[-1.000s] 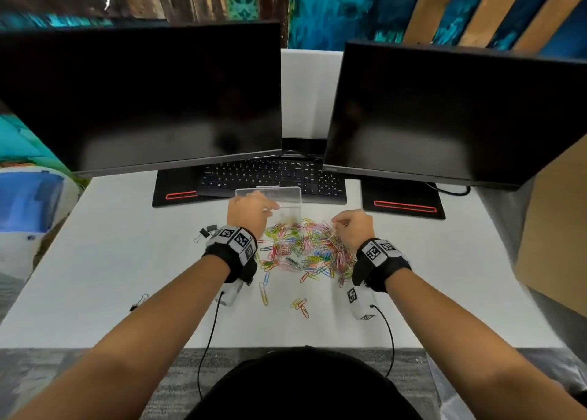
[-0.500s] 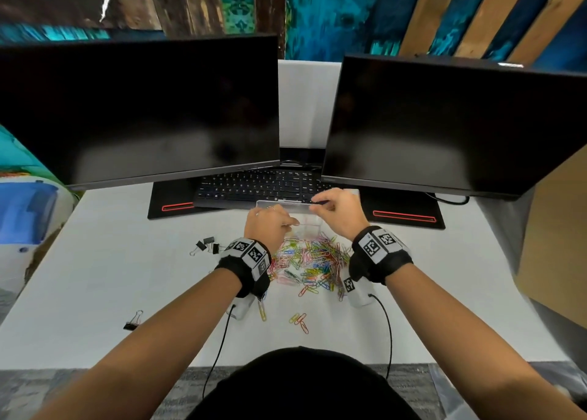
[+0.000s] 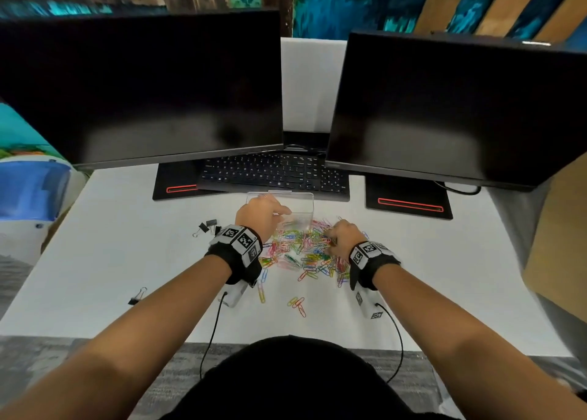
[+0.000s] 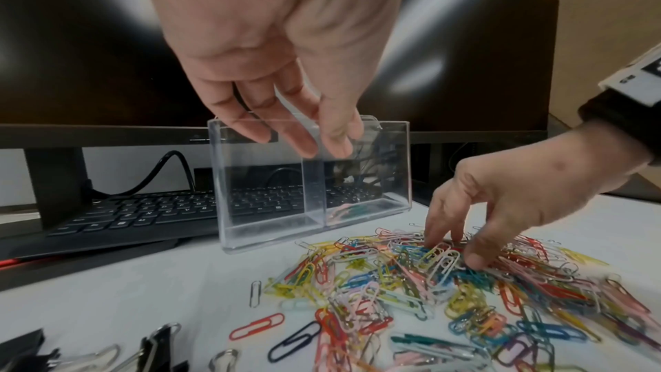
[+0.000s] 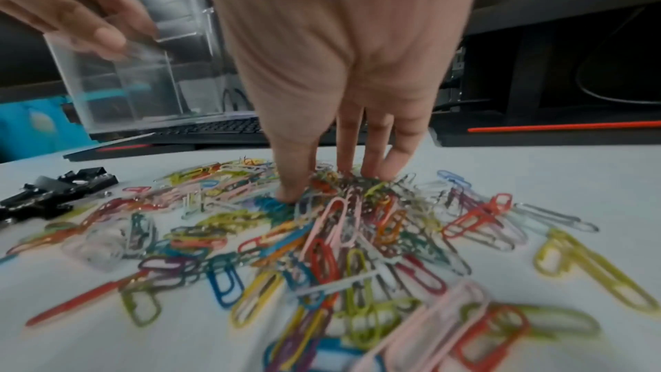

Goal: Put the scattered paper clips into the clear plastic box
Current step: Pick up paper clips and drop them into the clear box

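Note:
A clear plastic box point(image 3: 298, 197) point(image 4: 357, 180) point(image 5: 136, 86) with a middle divider stands upright on the white desk in front of the keyboard. My left hand point(image 3: 260, 213) point(image 4: 320, 143) point(image 5: 103, 33) grips its top rim at the left. A few coloured clips seem to lie in its right compartment. Just in front of it spreads a heap of coloured paper clips point(image 3: 305, 254) point(image 4: 429, 293) point(image 5: 339, 251). My right hand point(image 3: 330, 238) point(image 4: 458, 251) point(image 5: 330, 184) reaches down into the heap's far right part, thumb and fingertips spread and touching the clips.
Black binder clips point(image 3: 209, 226) point(image 5: 53, 194) lie left of the heap, one more binder clip point(image 3: 137, 296) further left. A few stray clips point(image 3: 298, 305) lie nearer me. A black keyboard point(image 3: 276, 173) and two dark monitors point(image 3: 143, 86) stand behind the box.
Half a second ago my right hand was up at the box's rim; it has come back down onto the heap. My left hand has stayed on the box.

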### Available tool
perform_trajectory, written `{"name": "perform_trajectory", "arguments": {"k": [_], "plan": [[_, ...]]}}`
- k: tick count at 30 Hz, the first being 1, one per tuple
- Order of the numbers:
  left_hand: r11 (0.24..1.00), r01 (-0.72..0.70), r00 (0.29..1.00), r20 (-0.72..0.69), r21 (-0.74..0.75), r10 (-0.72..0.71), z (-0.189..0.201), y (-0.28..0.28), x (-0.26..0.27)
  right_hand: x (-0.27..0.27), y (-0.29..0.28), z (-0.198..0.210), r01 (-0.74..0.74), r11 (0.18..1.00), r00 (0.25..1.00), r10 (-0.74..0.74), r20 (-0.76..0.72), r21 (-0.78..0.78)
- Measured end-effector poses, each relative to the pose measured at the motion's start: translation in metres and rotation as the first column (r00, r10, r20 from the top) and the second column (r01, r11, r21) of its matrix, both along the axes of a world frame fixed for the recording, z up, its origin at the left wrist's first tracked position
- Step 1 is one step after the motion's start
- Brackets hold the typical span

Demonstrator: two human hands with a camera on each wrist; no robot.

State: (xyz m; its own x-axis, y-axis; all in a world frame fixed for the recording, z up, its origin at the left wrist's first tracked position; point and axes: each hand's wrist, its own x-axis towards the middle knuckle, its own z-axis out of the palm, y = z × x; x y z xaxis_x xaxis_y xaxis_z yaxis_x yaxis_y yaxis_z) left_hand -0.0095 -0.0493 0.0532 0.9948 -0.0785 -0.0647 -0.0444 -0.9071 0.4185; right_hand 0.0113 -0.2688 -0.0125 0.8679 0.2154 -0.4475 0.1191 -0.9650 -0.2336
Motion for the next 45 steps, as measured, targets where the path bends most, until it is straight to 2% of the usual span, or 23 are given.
{"name": "perform_trajectory", "arguments": {"k": [5,11,14,16,19,23,25,29,32,34,36,38,41,43,45], "plan": [[1.0,-0.022,1.0,-0.005,0.008,0.022,0.0,-0.004,-0.003,0.006,0.008,-0.008,0.034,0.998,0.994,-0.038,0.099,0.047],[1.0,-0.003,1.0,0.014,0.029,0.003,-0.005,-0.014,-0.003,0.006,-0.001,-0.005,0.149,0.951,0.966,-0.199,0.167,0.27],[0.999,0.018,1.0,0.003,0.048,-0.018,-0.008,-0.019,-0.001,0.007,-0.007,0.009,0.246,0.873,0.913,-0.355,0.202,0.422],[0.999,0.022,1.0,-0.004,0.048,-0.021,-0.011,-0.022,0.001,0.005,-0.006,0.022,0.27,0.803,0.847,-0.46,0.266,0.531],[0.999,0.021,1.0,-0.007,0.031,-0.021,-0.014,-0.027,0.005,0.001,0.004,0.041,0.241,0.706,0.747,-0.573,0.338,0.665],[0.999,0.03,1.0,-0.001,0.037,-0.03,-0.017,-0.032,0.01,-0.004,0.018,0.053,0.11,0.625,0.712,-0.592,0.377,0.772],[0.999,0.029,1.0,0.011,0.042,-0.029,-0.019,-0.032,0.011,-0.007,0.021,0.053,0.042,0.643,0.723,-0.547,0.421,0.765],[0.999,0.044,0.998,0.047,0.016,-0.045,-0.02,-0.033,0.011,-0.006,0.019,0.042,0.022,0.802,0.865,-0.315,0.391,0.597],[0.998,0.054,0.997,0.053,-0.024,-0.052,-0.023,-0.031,0.01,-0.003,0.015,0.036,0.028,0.906,0.94,-0.167,0.296,0.422],[0.997,0.066,0.997,0.054,-0.047,-0.063,-0.025,-0.028,0.009,0.0,0.015,0.035,0.006,0.929,0.975,-0.087,0.202,0.37],[0.994,0.086,0.995,0.062,-0.07,-0.081,-0.025,-0.024,0.009,0.007,0.017,0.034,-0.007,0.91,0.975,-0.085,0.205,0.414],[0.992,0.088,0.992,0.096,-0.087,-0.08,-0.024,-0.021,0.009,0.014,0.02,0.036,-0.029,0.893,0.958,-0.103,0.269,0.448],[0.991,0.035,0.989,0.15,-0.125,-0.016,-0.027,-0.011,0.01,0.031,0.023,0.039,-0.016,0.887,0.917,-0.171,0.36,0.461],[0.997,0.02,0.993,0.12,-0.079,-0.01,-0.03,-0.005,0.008,0.044,0.024,0.035,0.057,0.884,0.916,-0.231,0.327,0.464],[1.0,0.028,0.997,0.07,-0.013,-0.027,-0.032,0.001,0.003,0.054,0.025,0.029,0.103,0.904,0.938,-0.228,0.262,0.415]]}}
